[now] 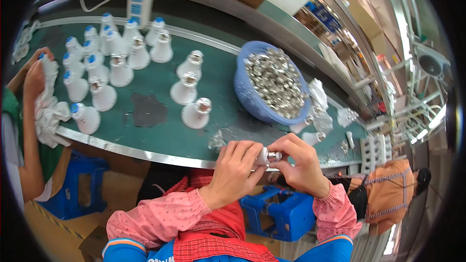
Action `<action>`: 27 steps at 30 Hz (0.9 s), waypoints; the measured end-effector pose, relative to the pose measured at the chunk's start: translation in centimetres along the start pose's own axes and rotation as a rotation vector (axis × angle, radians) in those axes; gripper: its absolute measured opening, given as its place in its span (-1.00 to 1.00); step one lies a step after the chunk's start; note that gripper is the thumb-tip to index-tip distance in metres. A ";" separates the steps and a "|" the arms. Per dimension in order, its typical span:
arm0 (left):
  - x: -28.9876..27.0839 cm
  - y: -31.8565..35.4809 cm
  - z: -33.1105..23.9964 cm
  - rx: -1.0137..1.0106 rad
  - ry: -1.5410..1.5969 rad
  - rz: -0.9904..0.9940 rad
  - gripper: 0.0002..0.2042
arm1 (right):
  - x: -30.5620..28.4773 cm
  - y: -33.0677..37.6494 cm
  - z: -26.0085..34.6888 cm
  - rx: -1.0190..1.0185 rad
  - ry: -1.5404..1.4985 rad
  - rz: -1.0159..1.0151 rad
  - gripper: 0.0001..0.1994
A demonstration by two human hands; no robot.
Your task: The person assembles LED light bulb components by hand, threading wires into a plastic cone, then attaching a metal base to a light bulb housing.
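Near the table's front edge I hold a white light bulb (261, 158) sideways. The fingers of my left hand (234, 169) are wrapped round its white body and hide most of it. At the bulb's other end is a silver screw cap (274, 155), where the thumb and fingers of my right hand (303, 164) are closed. Several white bulbs stand beyond my left hand; the nearest bulb (195, 115) has a metal cap. A blue plastic basket (248, 98) full of loose silver screw caps (276, 80) stands beyond my hands.
Farther left are several bulbs with blue tops (87, 119). A co-worker's hands (36, 75) hold white cloth (48, 111) at the far left. Clear plastic bags (320, 111) and more bulbs lie right of the basket. Blue stools (279, 216) stand below the green table (160, 138).
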State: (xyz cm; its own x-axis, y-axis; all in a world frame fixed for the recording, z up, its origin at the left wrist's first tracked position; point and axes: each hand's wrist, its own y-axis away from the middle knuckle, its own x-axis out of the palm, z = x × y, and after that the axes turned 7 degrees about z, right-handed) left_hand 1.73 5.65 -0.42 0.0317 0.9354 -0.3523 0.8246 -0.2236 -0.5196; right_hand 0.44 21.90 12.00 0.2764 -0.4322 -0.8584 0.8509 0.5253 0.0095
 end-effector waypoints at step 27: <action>6.9 -1.4 2.4 -0.041 0.006 0.150 -0.50 | 0.5 1.7 -4.6 0.188 0.476 0.181 -0.70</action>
State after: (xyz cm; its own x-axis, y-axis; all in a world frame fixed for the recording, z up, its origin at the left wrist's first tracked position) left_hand -0.57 11.75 -4.02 0.1598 0.8938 -0.4191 0.8327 -0.3501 -0.4291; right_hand -0.03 25.90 9.20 0.2298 0.0556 -0.9716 0.8861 0.4009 0.2326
